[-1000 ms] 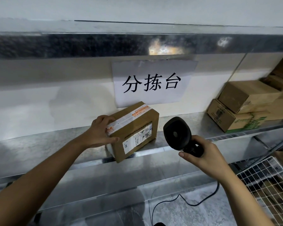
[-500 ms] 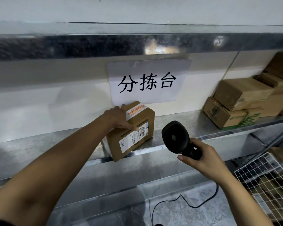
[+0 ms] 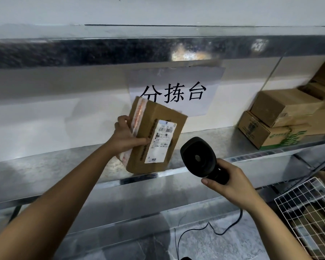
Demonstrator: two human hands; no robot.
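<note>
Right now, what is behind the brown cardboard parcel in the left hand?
The white paper sign with black characters, on the wall; the brown cardboard parcel covers its lower left corner and part of the first character. Lower down, the grey metal shelf.

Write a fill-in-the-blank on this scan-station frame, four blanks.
The left hand grips the box; the right hand grips a scanner that is ____ in colour.
The label on the box is ____ in colour.
The sign behind the box shows ____ large characters.
The basket lies to the ____ of the right hand.
Missing words: black; white; three; right.
</note>
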